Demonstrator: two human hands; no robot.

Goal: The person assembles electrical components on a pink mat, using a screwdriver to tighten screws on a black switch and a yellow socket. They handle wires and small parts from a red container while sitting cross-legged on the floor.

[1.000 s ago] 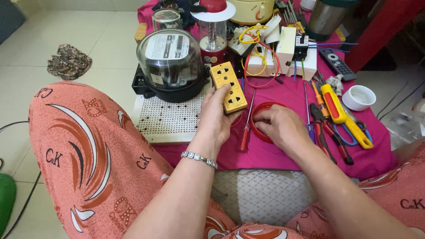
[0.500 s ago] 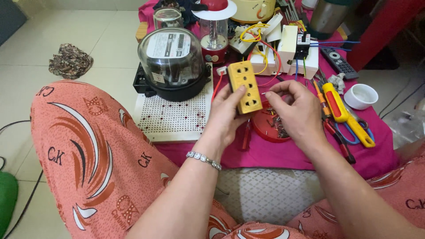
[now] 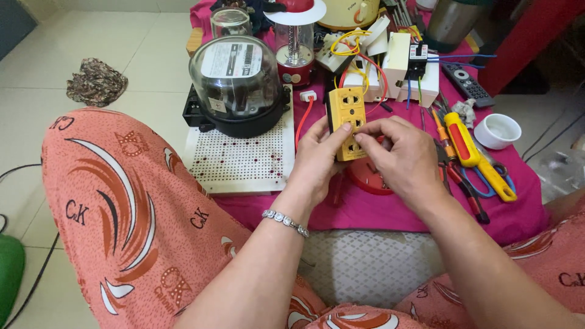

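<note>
You've lifted the yellow socket block (image 3: pixel 346 122) off the pink cloth (image 3: pixel 390 213): left hand (image 3: pixel 317 159) grips it from 7 o'clock, and right hand (image 3: pixel 402 155) has left the red ring (image 3: pixel 365 180), now pinching narrow at the block's lower face, so work has moved to the block itself. Block is hard glossy plastic, rectangular, several socket faces, held upright above the cloth. Domed glass meter (image 3: pixel 236 82) on the perforated white board (image 3: pixel 241 161) at 10 o'clock; yellow-handled screwdriver (image 3: pixel 469 146) at 3 o'clock.
</note>
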